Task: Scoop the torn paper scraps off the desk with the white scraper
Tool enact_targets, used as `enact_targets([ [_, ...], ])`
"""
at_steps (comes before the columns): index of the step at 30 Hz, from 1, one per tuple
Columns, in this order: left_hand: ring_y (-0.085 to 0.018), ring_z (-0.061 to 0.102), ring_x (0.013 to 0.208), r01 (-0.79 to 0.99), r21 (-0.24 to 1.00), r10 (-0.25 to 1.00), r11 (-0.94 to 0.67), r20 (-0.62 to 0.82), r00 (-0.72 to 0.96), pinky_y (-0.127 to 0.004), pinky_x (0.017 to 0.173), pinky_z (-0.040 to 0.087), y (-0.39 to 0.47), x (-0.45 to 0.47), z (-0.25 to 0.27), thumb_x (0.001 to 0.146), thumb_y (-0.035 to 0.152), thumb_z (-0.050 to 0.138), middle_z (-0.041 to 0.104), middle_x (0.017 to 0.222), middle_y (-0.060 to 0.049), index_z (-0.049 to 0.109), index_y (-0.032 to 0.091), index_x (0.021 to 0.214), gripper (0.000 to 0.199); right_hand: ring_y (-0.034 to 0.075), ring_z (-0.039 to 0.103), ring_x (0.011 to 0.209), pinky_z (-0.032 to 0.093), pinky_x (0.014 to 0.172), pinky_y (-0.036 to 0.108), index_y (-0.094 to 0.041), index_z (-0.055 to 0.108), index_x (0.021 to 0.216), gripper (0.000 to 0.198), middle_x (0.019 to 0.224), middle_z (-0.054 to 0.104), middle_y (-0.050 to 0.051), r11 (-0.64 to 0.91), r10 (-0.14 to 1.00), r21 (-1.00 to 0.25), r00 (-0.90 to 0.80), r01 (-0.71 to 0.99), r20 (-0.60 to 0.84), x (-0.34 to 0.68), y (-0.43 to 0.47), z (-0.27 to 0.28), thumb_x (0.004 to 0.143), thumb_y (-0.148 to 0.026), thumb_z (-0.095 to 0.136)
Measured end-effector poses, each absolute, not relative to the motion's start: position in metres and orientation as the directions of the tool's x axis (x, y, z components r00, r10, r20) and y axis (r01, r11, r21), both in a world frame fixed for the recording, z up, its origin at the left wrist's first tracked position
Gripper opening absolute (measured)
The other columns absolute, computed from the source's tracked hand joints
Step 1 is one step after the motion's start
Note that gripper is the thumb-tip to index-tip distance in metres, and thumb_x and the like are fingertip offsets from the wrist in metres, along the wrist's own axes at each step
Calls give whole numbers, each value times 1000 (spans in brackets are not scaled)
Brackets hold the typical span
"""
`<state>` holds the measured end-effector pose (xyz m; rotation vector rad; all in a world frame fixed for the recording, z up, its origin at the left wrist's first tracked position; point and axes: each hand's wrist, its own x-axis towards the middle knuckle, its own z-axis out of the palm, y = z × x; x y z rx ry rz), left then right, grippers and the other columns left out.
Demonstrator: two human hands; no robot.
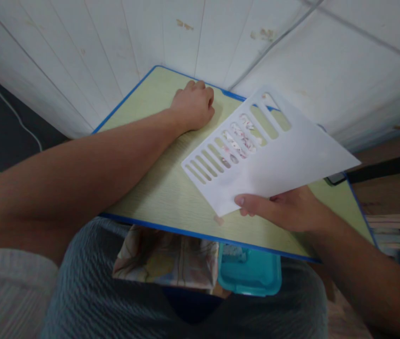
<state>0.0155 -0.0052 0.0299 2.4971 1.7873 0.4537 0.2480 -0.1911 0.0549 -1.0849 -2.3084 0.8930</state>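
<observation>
A thin, stiff white slotted sheet is gripped at its near edge by my right hand, the thumb on top and the fingers underneath. It is tilted above the table, with a row of rounded slots along its left side that get wider toward the far end. Through some slots, small white pieces with a pink and dark pattern show; the rest of them is hidden behind the sheet. My left hand rests on the far part of the table, closed in a fist, with nothing visible in it.
The small pale-yellow table has a blue rim and stands against white plank walls. Below its near edge, a patterned fabric pouch and a turquoise plastic container sit by my lap. A dark device lies at the right edge. A cable runs down the wall.
</observation>
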Motion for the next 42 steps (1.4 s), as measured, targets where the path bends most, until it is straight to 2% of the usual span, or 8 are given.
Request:
enact_targets([
  [4,-44,62,154,920,192,927,-342,230,296,-60,123,59,-5,16,28,119,18,57,71,157,-21,80,17,150,39,30,84,86,70,89,43,-32,76,76,27,71,79,1,555,763,-633,-634,540,128,240,-201,53,103,-28,78],
  [7,-42,62,153,914,220,928,-340,237,288,-61,123,58,-3,16,27,118,19,58,73,153,-18,82,23,145,37,29,81,77,71,89,43,-32,76,76,26,67,77,0,565,756,-616,-643,549,120,236,-206,55,101,-30,80],
  [13,-42,59,154,908,244,929,-340,235,284,-61,124,56,0,15,25,117,20,57,70,157,-18,81,24,145,37,22,75,57,66,62,35,-30,77,71,28,61,78,-2,382,794,-790,-608,479,14,234,-208,57,99,-31,81],
  [16,-41,58,152,908,248,929,-337,244,278,-61,122,56,3,15,23,117,22,57,71,157,-15,82,29,142,36,22,75,55,63,56,34,-29,76,67,31,62,78,-1,256,897,-867,-439,428,48,238,-201,52,98,-32,81],
  [20,-39,60,149,906,247,925,-343,257,280,-60,120,57,6,15,19,116,24,57,72,155,-14,84,30,136,34,21,70,53,63,56,35,-29,73,64,33,60,74,0,194,980,-859,-128,474,151,245,-189,50,95,-32,86],
  [28,-40,61,149,903,252,920,-349,275,279,-60,119,57,9,15,16,116,20,57,74,151,-17,84,25,138,35,24,74,57,67,64,37,-30,72,62,39,61,75,1,278,942,-794,-316,541,115,244,-185,49,97,-38,88],
  [33,-38,61,149,902,257,918,-346,290,270,-59,120,58,12,16,12,116,21,61,74,151,-15,84,27,134,30,23,72,56,67,70,38,-30,70,61,37,60,74,-1,335,935,-749,-302,572,188,246,-183,47,96,-31,83],
  [42,-39,60,151,890,284,918,-358,281,279,-61,122,57,11,13,14,114,23,61,73,156,-13,84,30,131,30,22,70,56,68,75,40,-31,68,60,34,60,74,-3,318,937,-758,-312,569,159,246,-183,54,92,-28,80],
])
